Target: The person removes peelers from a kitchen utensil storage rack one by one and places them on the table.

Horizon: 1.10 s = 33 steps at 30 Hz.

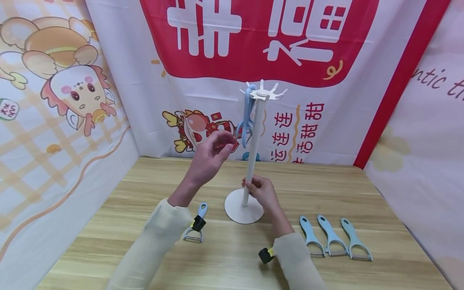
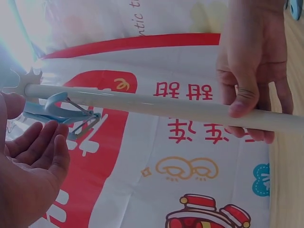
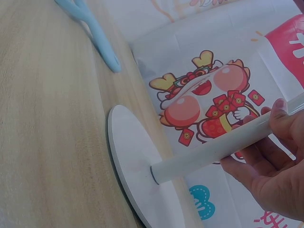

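Note:
A white stand with a round base (image 1: 243,212), a tall pole (image 1: 255,141) and a ring of hooks (image 1: 266,93) stands upright on the table. My right hand (image 1: 264,192) grips the pole low down, thumb and fingers around it. At least one light blue peeler (image 1: 248,117) hangs from the hooks on the left; overlap hides how many. Just left of its lower end is my left hand (image 1: 212,155), fingers loosely bent and holding nothing. In the left wrist view, the hanging peeler (image 2: 59,111) has its blade end toward the pole's middle, above the left fingers (image 2: 57,156).
One blue peeler (image 1: 202,210) lies left of the base, partly hidden by a black wrist device (image 1: 198,223). Three more lie in a row at the right: a left peeler (image 1: 307,229), a middle peeler (image 1: 328,229) and a right peeler (image 1: 349,230). Printed cloth walls surround the wooden table (image 1: 217,266).

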Tool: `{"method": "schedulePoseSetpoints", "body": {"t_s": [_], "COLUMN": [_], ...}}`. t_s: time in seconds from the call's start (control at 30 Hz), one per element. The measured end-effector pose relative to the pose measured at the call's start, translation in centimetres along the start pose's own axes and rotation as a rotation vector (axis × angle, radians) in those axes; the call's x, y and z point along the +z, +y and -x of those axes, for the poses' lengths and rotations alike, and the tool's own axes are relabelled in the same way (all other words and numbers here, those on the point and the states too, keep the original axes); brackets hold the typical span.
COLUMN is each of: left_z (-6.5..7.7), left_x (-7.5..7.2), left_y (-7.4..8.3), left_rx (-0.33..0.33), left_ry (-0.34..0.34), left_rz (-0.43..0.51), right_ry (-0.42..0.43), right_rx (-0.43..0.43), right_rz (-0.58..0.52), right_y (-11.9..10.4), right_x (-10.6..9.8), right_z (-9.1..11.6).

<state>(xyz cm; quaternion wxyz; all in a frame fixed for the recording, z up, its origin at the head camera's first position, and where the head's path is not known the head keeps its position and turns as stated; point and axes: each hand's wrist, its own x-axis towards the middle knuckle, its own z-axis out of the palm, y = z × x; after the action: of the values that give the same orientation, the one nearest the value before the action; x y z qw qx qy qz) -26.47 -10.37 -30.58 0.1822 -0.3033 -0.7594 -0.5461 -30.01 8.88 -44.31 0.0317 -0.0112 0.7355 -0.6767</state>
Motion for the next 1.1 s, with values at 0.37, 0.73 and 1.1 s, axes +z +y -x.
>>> {"method": "schedulePoseSetpoints", "body": {"t_s": [0.37,0.73,1.1], "left_z": [-2.0,-3.7,-5.3], "left_x": [0.5,0.7,0.9], "left_y": [1.4,1.6,1.9], "left_rx": [0.014,0.022,0.026], "left_ry": [0.042,-0.009,-0.075], "left_rz": [0.022,0.066,0.036], "right_ry": [-0.014,-0.018,-0.007], "right_rx": [-0.007,-0.007,0.007], "right_rz": [0.012,0.013,0.022], "right_y": [0.1,-0.1,-0.2], "right_x": [-0.1,-0.1,-0.1], "right_z": [0.0,0.1,-0.1]}}
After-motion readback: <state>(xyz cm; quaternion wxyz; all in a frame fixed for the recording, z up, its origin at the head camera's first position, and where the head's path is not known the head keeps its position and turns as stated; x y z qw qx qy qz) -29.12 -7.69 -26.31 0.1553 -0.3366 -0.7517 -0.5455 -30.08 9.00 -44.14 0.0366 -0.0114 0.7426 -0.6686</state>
